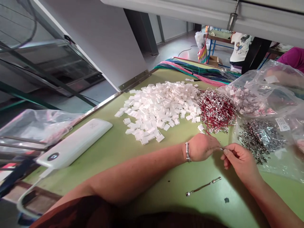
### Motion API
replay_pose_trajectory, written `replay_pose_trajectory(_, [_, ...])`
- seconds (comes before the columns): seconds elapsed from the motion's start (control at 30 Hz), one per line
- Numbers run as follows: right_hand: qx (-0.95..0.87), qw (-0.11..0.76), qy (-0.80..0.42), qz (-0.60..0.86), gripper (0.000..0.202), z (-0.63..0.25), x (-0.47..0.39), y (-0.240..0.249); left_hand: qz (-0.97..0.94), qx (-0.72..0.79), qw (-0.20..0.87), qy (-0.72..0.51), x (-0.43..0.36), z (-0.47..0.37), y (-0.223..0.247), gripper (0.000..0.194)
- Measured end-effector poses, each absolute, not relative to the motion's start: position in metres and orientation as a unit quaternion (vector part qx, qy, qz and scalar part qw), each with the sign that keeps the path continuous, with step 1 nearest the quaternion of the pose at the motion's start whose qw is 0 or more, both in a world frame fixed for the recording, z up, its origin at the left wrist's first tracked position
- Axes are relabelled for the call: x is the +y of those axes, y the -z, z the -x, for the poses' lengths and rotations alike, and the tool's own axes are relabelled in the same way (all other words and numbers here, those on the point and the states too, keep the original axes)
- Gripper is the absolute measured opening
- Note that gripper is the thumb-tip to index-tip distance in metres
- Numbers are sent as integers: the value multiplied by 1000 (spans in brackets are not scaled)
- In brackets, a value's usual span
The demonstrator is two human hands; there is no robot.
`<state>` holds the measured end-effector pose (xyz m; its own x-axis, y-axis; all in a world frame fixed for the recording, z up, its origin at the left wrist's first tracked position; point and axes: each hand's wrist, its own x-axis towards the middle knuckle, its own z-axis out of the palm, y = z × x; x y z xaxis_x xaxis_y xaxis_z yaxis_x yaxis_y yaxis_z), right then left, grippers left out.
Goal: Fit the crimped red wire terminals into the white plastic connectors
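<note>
My left hand (pixel 201 147), with a bracelet (pixel 187 152) at the wrist, is closed in a pinch, its fingertips meeting those of my right hand (pixel 241 160). Between them shows a small metal terminal (pixel 221 148), pinched by my right thumb and forefinger. A thin red wire appears just above my left knuckles; whether it runs into that hand I cannot tell. On the table below lies a short wire (pixel 203 186) with a metal terminal at each end. Beyond my hands are a heap of white plastic connector housings (pixel 163 106) and a pile of red wires with terminals (pixel 216 109).
Clear plastic bags (pixel 285 104) and a pile of dark metal terminals (pixel 257 139) lie at right. A white power bank (pixel 78 142) with a cable sits at left. Bundled coloured wires (pixel 190 68) lie along the far edge. A person in purple (pixel 293 58) is at upper right.
</note>
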<state>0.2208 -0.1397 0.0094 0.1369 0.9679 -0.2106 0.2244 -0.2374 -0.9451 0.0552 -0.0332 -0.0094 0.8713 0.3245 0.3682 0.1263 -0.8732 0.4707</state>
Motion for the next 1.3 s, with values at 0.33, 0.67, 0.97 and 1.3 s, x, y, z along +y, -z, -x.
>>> replay_pose_trajectory(0.33, [-629, 145, -409, 645, 25, -246, -139, -30, -962, 197, 107, -156, -11, -60, 11, 10])
replay_pose_trajectory(0.67, [-668, 26, -60, 741, 15, -316, -121, -29, -950, 137, 100, -264, -11, -69, 22, 25])
replay_pose_trajectory(0.97, [-656, 63, 40, 751, 21, -310, -110, -9, -725, 305, 431, -442, -10, -63, -1, 9])
replay_pose_trajectory(1.3, [-666, 1, 113, 737, 24, -299, -108, 2, -713, 334, 498, -363, -11, -67, 4, 12])
